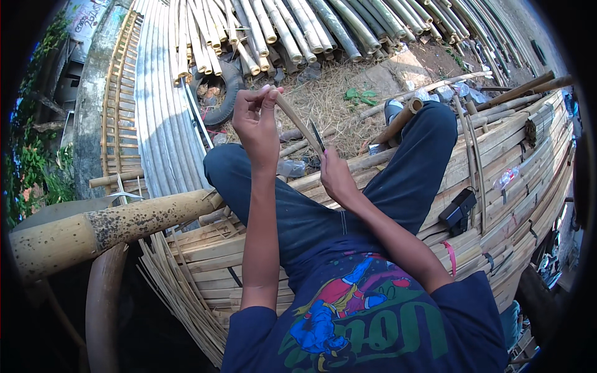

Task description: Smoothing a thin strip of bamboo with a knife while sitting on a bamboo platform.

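Observation:
Above my lap, a slim bamboo strip slants from upper left down to the right. My left hand is closed, pinching its upper end between thumb and fingertips. My right hand is closed at the lower end, around a knife whose handle is hidden in the fingers. The knife's dark narrow blade points up and lies along the right side of the strip. Whether the blade cuts into the strip cannot be made out.
I sit on stacked bundles of split bamboo. Round bamboo poles lie ahead, beside a tyre and corrugated sheeting. A thick bamboo pole juts in at left. A black box rests on the right-hand bundles.

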Tool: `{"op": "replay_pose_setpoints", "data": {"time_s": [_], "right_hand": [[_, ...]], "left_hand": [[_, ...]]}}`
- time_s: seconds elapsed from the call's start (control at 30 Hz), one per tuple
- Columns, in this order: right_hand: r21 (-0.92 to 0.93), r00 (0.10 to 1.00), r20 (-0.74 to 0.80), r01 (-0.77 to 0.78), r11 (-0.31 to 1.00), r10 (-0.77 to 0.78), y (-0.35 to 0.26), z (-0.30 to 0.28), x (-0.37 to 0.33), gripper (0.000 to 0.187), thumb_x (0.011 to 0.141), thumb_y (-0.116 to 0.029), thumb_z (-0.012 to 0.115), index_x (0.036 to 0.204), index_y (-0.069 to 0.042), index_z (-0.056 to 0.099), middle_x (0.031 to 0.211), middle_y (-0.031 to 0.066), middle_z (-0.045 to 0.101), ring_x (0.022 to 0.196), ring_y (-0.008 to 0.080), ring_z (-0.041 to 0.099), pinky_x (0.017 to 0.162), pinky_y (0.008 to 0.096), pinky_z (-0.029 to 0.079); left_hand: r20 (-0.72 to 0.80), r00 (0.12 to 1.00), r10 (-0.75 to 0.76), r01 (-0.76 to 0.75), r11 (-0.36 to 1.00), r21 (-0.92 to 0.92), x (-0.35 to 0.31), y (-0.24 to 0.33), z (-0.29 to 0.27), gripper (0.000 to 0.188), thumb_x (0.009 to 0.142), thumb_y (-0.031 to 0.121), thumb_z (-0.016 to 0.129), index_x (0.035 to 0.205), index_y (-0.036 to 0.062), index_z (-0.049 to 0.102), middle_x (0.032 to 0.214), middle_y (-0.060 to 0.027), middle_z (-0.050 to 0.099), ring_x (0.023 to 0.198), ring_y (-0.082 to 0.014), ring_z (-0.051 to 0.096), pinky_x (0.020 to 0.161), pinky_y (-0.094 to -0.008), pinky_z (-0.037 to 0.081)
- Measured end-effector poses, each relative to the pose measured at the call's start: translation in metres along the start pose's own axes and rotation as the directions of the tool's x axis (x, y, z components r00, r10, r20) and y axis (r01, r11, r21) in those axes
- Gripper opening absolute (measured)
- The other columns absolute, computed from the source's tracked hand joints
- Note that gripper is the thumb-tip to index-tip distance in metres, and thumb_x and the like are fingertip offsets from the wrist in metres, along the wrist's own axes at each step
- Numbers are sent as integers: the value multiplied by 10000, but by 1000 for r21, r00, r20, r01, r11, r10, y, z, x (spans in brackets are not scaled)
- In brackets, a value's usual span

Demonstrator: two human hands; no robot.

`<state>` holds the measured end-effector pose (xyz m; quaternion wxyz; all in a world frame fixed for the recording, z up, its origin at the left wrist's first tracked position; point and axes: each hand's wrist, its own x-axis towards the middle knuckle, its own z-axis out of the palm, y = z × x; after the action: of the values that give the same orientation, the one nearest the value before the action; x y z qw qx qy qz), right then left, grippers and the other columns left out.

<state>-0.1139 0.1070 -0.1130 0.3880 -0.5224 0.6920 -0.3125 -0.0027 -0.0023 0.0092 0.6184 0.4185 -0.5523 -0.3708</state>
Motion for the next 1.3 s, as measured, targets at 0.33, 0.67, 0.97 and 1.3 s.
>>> {"op": "replay_pose_setpoints", "data": {"time_s": [0.33, 0.67, 0.97, 1.3], "right_hand": [[194, 999, 36, 26, 981, -34, -70, -40, 24, 253, 975, -202, 411, 941, 45, 451, 715, 290, 558, 710, 481, 556, 633, 523, 402], [222, 997, 75, -30, 975, 13, -46, -32, 4, 262, 976, -210, 414, 929, 43, 460, 738, 272, 547, 735, 458, 556, 651, 493, 406], [258, 992, 127, -34, 966, 1, -72, -55, 12, 261, 975, -218, 428, 947, 37, 473, 749, 276, 550, 741, 460, 546, 659, 476, 414], [-51, 959, 198, -198, 979, 204, 66, 0, -11, 285, 966, -213, 401, 946, 58, 487, 820, 318, 583, 839, 489, 571, 738, 548, 415]], "left_hand": [[43, 999, -29, 29, 1000, 11, -4, 0, 4, 99, 890, 34, 629, 911, -12, 544, 856, -72, 611, 898, -164, 660, 774, -248, 504], [18, 999, -31, 31, 998, -53, -8, 2, -4, 114, 891, 38, 627, 937, -5, 533, 877, -72, 597, 918, -188, 659, 801, -266, 515], [46, 998, -40, 43, 997, -59, -9, 2, 1, 122, 895, 48, 625, 957, 16, 525, 894, -94, 628, 921, -193, 663, 806, -264, 515], [22, 998, -61, 61, 998, -8, -1, -2, -2, 116, 907, 72, 613, 953, 12, 525, 894, -122, 649, 913, -192, 663, 815, -276, 520]]}}
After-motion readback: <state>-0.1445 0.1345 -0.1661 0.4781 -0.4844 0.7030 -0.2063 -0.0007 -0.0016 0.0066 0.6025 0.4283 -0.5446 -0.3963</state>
